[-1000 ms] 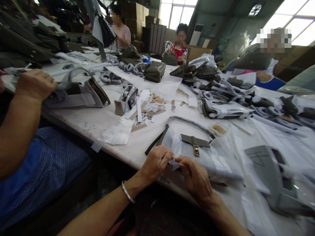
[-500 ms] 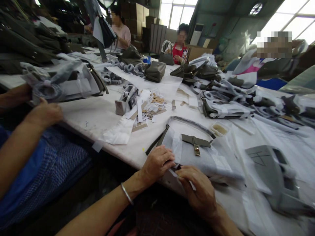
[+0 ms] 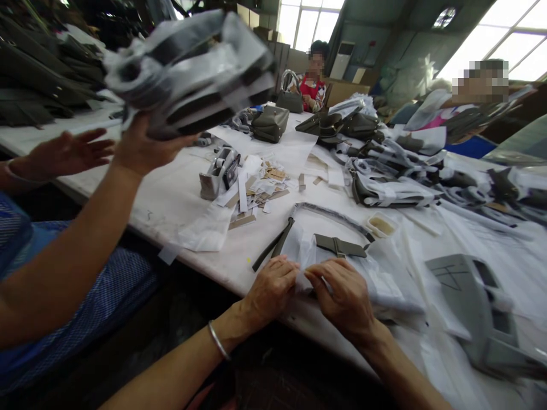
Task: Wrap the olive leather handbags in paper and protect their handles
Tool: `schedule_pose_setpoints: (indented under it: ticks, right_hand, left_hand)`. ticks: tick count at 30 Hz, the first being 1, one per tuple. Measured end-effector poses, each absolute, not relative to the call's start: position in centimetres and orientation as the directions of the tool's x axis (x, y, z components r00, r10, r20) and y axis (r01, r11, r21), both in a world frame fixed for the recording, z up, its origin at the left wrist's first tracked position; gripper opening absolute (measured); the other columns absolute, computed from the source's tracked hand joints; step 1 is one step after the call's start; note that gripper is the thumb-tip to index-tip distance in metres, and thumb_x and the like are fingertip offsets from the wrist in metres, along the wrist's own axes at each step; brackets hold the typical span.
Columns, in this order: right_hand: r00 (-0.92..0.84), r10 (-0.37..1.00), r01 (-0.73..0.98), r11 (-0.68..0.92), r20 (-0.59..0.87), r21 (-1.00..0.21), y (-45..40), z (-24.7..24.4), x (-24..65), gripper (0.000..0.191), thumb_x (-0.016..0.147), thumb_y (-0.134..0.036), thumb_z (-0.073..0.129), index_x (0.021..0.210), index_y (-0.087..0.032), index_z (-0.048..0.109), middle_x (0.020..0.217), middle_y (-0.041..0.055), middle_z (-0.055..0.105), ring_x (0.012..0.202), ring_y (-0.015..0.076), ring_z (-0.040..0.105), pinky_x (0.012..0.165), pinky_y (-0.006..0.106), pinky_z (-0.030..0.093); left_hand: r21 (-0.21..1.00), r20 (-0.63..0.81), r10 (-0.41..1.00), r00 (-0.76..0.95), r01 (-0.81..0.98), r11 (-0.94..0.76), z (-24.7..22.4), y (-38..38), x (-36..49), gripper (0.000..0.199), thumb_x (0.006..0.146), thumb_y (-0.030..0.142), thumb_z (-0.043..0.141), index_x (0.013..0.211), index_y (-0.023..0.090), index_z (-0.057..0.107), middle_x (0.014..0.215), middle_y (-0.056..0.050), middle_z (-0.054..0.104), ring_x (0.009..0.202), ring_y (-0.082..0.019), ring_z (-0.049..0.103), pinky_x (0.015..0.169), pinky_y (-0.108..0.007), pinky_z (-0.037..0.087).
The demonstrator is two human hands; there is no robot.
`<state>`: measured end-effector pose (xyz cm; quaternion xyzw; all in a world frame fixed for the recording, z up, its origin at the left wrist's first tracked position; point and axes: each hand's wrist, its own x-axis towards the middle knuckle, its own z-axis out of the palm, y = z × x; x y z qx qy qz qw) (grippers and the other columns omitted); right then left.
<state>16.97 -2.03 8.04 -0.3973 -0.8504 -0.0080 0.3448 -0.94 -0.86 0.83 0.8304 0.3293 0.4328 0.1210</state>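
On the table's near edge lies a dark handbag (image 3: 337,245) wrapped in thin white wrapping paper (image 3: 304,250). Its covered handle (image 3: 337,212) arches away from me, and a strap end sticks out at the left. My left hand (image 3: 276,285), with a bangle on the wrist, rests with curled fingers at the bag's left front corner. My right hand (image 3: 342,293) pinches the paper beside it, thumb against fingers. The two hands nearly meet. The right hand partly covers the flap's clasp. What lies under the left fingers is hidden.
At left, a co-worker's hand (image 3: 143,145) lifts a wrapped bag (image 3: 192,74) over the table. A tape dispenser (image 3: 220,173) stands near paper scraps (image 3: 269,182). A grey dispenser (image 3: 474,307) sits at right. Wrapped bags (image 3: 393,176) pile up behind, and two people work across the table.
My right hand has moved up slightly from the bag's lower edge, drawing paper up its front. At left, the co-worker has raised a wrapped bag off the table.
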Motion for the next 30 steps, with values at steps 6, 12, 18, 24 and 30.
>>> schedule_pose_setpoints:
  ticks: [6, 12, 18, 24, 30]
  right_hand:
    - [-0.349, 0.748, 0.777, 0.568, 0.565, -0.272, 0.2, 6.5, 17.3, 0.014, 0.094, -0.020, 0.057, 0.082, -0.020, 0.064, 0.076, 0.0018, 0.070, 0.071, 0.0171, 0.065, 0.073, 0.032, 0.043]
    - [-0.324, 0.858, 0.843, 0.453, 0.398, -0.290, 0.9, 6.6, 18.1, 0.020, 0.095, -0.026, 0.056, 0.079, -0.021, 0.068, 0.078, 0.0022, 0.071, 0.073, 0.0180, 0.064, 0.073, 0.032, 0.040]
    - [-0.323, 0.889, 0.875, 0.411, 0.324, -0.255, 1.2, 6.7, 18.5, 0.019, 0.094, -0.029, 0.060, 0.079, -0.022, 0.070, 0.079, 0.0021, 0.071, 0.078, 0.0191, 0.061, 0.080, 0.033, 0.037]
    - [-0.296, 0.911, 0.915, 0.356, 0.287, -0.189, 1.2, 6.2, 17.9, 0.015, 0.090, -0.025, 0.066, 0.077, -0.022, 0.071, 0.078, 0.0017, 0.070, 0.079, 0.0200, 0.060, 0.082, 0.034, 0.034]
    - [-0.264, 0.929, 0.931, 0.316, 0.258, -0.184, 0.9, 6.2, 17.7, 0.013, 0.089, -0.026, 0.068, 0.076, -0.022, 0.070, 0.079, 0.0011, 0.069, 0.081, 0.0202, 0.059, 0.080, 0.034, 0.033]
  left_hand:
    - [0.665, 0.454, 0.763, 0.460, 0.395, -0.634, 3.1, -1.4, -1.6, 0.015, 0.080, 0.011, 0.062, 0.090, 0.022, 0.061, 0.097, -0.001, 0.070, 0.104, -0.019, 0.064, 0.115, -0.046, 0.033]
    - [0.658, 0.505, 0.817, 0.279, 0.488, -0.574, 3.1, -1.1, 0.1, 0.013, 0.086, 0.013, 0.055, 0.075, 0.020, 0.054, 0.076, 0.001, 0.063, 0.080, -0.016, 0.062, 0.105, -0.044, 0.042]
    - [0.551, 0.588, 0.783, 0.202, 0.609, -0.571, 2.3, -1.0, 1.4, 0.017, 0.085, 0.007, 0.045, 0.074, 0.020, 0.047, 0.072, -0.001, 0.054, 0.074, -0.017, 0.055, 0.095, -0.041, 0.048]
    - [0.469, 0.589, 0.785, 0.192, 0.710, -0.525, 2.3, -0.3, 1.8, 0.020, 0.085, 0.006, 0.044, 0.071, 0.021, 0.043, 0.070, -0.001, 0.051, 0.069, -0.019, 0.052, 0.071, -0.033, 0.050]
    - [0.258, 0.667, 0.635, 0.390, 0.679, -0.687, 2.9, -1.8, 1.6, 0.016, 0.093, 0.008, 0.044, 0.094, 0.015, 0.059, 0.100, -0.007, 0.065, 0.099, -0.019, 0.060, 0.104, -0.042, 0.043]
